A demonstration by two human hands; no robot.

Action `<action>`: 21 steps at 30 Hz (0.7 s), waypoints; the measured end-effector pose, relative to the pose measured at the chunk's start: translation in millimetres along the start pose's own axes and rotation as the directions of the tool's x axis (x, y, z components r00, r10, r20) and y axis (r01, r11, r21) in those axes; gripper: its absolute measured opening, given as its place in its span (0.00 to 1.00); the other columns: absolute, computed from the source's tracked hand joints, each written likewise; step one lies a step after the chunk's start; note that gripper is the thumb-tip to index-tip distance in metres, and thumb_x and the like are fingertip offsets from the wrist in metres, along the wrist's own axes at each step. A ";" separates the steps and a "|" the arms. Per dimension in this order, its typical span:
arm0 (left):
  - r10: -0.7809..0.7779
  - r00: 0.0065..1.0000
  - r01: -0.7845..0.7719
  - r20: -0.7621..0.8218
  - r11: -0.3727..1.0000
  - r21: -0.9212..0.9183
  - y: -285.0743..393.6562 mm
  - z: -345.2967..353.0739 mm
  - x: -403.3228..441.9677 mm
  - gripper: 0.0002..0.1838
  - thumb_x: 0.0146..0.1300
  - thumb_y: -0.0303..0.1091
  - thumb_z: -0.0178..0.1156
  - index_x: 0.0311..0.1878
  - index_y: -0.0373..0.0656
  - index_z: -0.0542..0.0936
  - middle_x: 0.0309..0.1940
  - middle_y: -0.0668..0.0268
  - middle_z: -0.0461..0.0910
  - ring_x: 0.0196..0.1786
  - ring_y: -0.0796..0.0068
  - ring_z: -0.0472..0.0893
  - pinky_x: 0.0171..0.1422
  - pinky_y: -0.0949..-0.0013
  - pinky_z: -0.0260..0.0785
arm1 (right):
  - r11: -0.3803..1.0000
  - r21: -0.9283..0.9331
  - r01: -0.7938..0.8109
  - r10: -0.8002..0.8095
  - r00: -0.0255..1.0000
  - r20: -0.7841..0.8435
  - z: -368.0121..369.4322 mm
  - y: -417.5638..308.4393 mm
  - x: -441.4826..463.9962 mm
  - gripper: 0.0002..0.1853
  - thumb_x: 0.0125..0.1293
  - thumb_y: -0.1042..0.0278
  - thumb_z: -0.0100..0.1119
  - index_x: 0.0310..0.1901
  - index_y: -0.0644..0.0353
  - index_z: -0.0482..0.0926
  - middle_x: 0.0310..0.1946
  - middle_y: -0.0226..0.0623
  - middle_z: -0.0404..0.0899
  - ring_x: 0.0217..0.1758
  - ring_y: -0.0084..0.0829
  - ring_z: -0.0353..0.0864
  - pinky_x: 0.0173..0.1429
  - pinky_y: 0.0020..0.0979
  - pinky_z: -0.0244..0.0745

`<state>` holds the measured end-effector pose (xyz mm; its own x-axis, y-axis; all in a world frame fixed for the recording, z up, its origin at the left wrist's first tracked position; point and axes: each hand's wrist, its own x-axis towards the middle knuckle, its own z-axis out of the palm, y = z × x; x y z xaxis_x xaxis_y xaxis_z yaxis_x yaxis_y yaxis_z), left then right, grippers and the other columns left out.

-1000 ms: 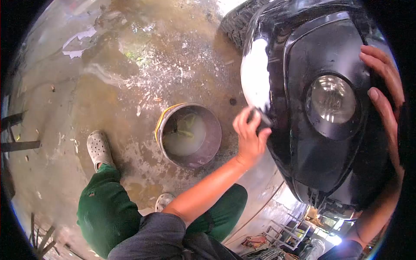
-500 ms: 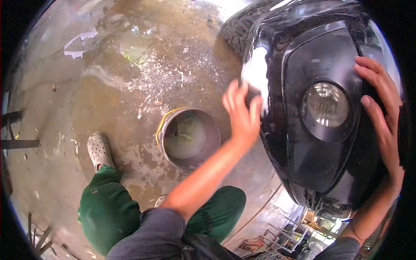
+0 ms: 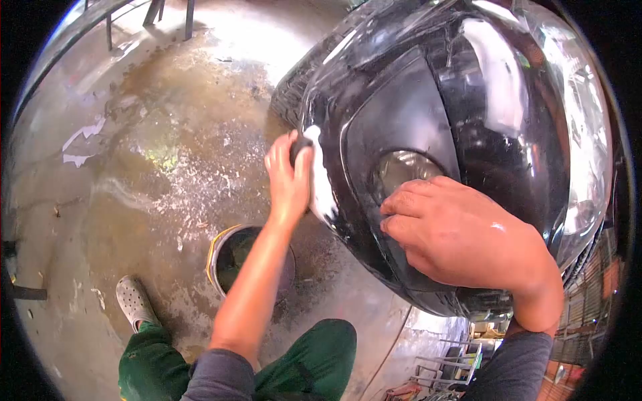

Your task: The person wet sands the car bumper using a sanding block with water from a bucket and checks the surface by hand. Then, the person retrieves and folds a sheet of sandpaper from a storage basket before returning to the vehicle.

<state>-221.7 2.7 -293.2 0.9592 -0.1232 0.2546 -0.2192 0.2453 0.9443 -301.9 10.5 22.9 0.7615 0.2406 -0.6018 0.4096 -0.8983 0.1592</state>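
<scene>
A black vehicle body with a gloss finish, filling the upper right of the view, is worked by two bare hands; its curved edge is where the harm could be done. The right hand is held half-curled across the round lamp, knuckles up; whether anything is gripped beneath it cannot be told, since the palm is hidden. Should support be taken on that slick curve, the fingers could be made to slide. At the edge, along a white patch, a dark block is pinched between the thumb and bent fingers of the left hand. If it were pressed unevenly or run past the white, the neighbouring gloss could be scuffed; if the grip were loosened, the block could be dropped.

Around the work, footing could be lost on the stained concrete floor, where shiny areas are shown. The far end of the edge is backed by a treaded tyre. The bucket is partly covered by the left forearm; placed near the knees, it could be knocked if a step were misjudged. Farther left, a perforated clog is planted on the floor.
</scene>
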 end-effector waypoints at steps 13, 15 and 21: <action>0.113 0.993 -0.107 -0.041 0.988 0.114 -13.4 4.2 -40.8 0.25 0.73 0.40 0.57 0.68 0.38 0.69 0.67 0.46 0.67 0.70 0.45 0.64 0.76 0.49 0.53 | 0.995 -0.014 -0.095 0.093 0.990 -0.103 -1.6 8.0 3.5 0.08 0.58 0.72 0.61 0.40 0.62 0.80 0.51 0.43 0.81 0.57 0.44 0.79 0.60 0.41 0.73; 0.111 0.990 -0.105 -0.092 0.992 0.064 -17.2 17.1 -106.0 0.29 0.72 0.42 0.59 0.71 0.40 0.65 0.70 0.45 0.63 0.70 0.43 0.63 0.76 0.45 0.50 | 0.995 -0.003 -0.095 0.094 0.991 -0.091 -3.0 5.8 5.3 0.10 0.56 0.74 0.62 0.41 0.63 0.80 0.50 0.43 0.81 0.57 0.43 0.79 0.60 0.40 0.73; 0.122 0.990 -0.116 -0.070 0.990 0.083 -10.9 6.5 -58.6 0.25 0.71 0.40 0.58 0.66 0.38 0.70 0.65 0.47 0.68 0.69 0.46 0.66 0.74 0.48 0.55 | 0.993 0.029 -0.113 0.115 0.991 -0.072 -3.3 4.4 8.0 0.17 0.54 0.77 0.63 0.48 0.64 0.80 0.51 0.44 0.80 0.58 0.46 0.78 0.61 0.42 0.73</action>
<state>-276.7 1.0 -317.0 0.9354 -0.0249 0.3527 -0.3431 0.1775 0.9224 -292.4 9.7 21.3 0.8374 0.1619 -0.5220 0.3066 -0.9298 0.2035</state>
